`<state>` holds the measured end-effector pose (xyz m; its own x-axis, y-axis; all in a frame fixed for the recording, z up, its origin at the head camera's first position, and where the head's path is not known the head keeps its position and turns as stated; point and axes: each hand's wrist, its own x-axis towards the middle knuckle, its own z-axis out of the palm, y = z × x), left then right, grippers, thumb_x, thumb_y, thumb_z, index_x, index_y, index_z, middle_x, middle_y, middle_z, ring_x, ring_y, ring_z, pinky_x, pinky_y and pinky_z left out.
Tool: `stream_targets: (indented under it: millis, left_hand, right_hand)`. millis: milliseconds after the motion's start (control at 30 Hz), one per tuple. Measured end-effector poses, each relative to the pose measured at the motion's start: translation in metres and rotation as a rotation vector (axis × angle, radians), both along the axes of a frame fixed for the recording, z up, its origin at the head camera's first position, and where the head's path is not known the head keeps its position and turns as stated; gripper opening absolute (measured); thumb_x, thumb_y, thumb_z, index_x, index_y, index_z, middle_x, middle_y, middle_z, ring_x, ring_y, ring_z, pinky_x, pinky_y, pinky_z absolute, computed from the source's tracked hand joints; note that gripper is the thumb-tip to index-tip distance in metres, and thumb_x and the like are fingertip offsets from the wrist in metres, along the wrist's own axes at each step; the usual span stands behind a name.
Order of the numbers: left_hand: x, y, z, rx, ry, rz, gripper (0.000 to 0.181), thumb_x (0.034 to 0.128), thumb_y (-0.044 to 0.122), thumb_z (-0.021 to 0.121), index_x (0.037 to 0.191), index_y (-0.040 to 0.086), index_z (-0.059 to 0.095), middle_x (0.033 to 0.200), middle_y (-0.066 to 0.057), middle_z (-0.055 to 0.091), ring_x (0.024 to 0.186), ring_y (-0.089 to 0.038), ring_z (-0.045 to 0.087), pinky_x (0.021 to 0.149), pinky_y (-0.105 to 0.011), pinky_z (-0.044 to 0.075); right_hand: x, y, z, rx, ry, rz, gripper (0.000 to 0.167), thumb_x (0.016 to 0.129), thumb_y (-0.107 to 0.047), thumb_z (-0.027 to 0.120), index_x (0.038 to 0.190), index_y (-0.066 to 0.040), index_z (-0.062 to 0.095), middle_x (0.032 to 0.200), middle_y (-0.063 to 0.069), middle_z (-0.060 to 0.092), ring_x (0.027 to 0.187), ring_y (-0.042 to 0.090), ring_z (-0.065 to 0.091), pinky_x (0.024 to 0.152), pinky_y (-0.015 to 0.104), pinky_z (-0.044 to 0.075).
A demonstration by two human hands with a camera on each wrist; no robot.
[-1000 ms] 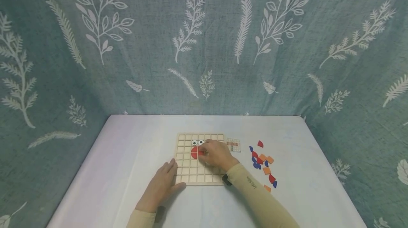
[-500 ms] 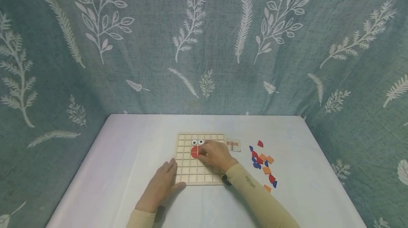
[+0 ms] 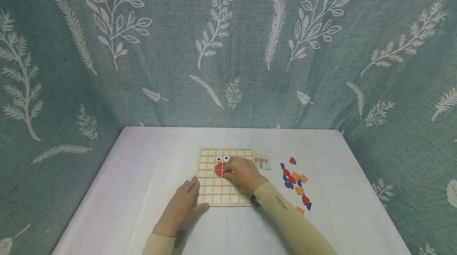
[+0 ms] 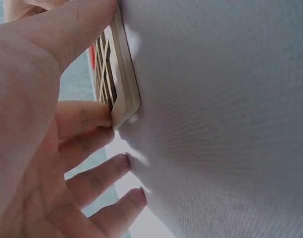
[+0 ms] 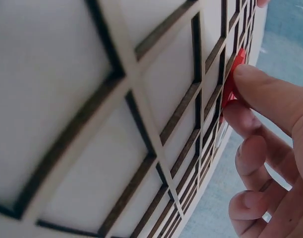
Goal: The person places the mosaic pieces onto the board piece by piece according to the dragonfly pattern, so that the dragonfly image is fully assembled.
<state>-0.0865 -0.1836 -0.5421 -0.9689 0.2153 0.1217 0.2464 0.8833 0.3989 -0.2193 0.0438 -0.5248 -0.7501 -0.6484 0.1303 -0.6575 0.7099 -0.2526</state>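
A wooden grid board (image 3: 214, 199) lies on the white table, with two eye discs (image 3: 219, 159) in a row near its far side and red pieces (image 3: 218, 169) just below them. My right hand (image 3: 243, 173) is over the board; in the right wrist view its thumb and index finger pinch a red piece (image 5: 230, 82) at the grid, the other fingers loosely bent. My left hand (image 3: 181, 206) rests at the board's near left corner, fingers extended; in the left wrist view thumb and forefinger touch the board's edge (image 4: 127, 94).
A small printed grid card (image 3: 262, 161) lies beside the board's far right corner. Farther right are scattered red quarter pieces (image 3: 292, 160), orange squares (image 3: 299, 190) and blue pieces (image 3: 288, 185). A patterned curtain (image 3: 228, 48) stands behind and on both sides of the table.
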Motion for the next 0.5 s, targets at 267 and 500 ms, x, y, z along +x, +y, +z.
stream_targets:
  millis: [267,500]
  left_hand:
    - [0.0001,0.0003,0.0007,-0.006,-0.013,0.006,0.084,0.0855,0.043,0.078,0.143,-0.01,0.049,0.151,-0.028,0.045,0.137,-0.049,0.043,0.116,-0.055,0.036]
    - [0.001,0.0005,0.0009,0.004,-0.019,-0.001,0.083,0.0855,0.041,0.079,0.142,-0.011,0.049,0.151,-0.028,0.045,0.137,-0.049,0.043,0.116,-0.055,0.036]
  right_hand:
    - [-0.0041,0.004,-0.0014,-0.036,0.014,0.058,0.009,0.087,-0.026,0.08,0.096,-0.025,0.082,0.093,-0.012,0.07,0.084,0.006,0.065,0.071,0.021,0.056]
    - [-0.005,0.004,-0.0044,-0.063,0.083,0.078,0.008,0.084,-0.023,0.082,0.093,-0.024,0.083,0.091,-0.011,0.071,0.083,0.006,0.067,0.072,0.021,0.057]
